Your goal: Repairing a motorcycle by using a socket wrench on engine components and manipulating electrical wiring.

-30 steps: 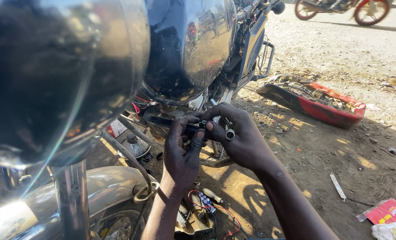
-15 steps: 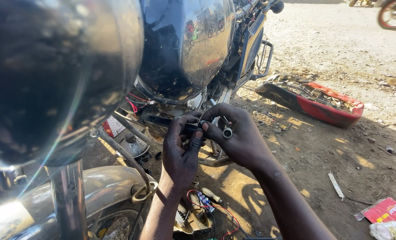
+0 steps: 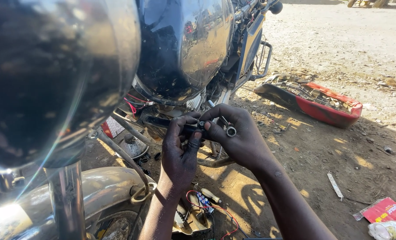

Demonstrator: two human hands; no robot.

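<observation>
Nearest, the left hand [image 3: 180, 153] had its fingers clamped on a dark bar-shaped part [image 3: 169, 123] under the motorcycle's tank [image 3: 184, 49]. Touching it, the right hand [image 3: 238, 138] pinched the part's end, fingers together (a small metal ring [image 3: 231, 131] lay against them). Beyond, on the dirt, lay a red seat [image 3: 326, 104].

Around me lay sunlit dirt ground [image 3: 340, 53], long shadows, a red panel [image 3: 326, 104] and scattered litter [image 3: 382, 210].
</observation>
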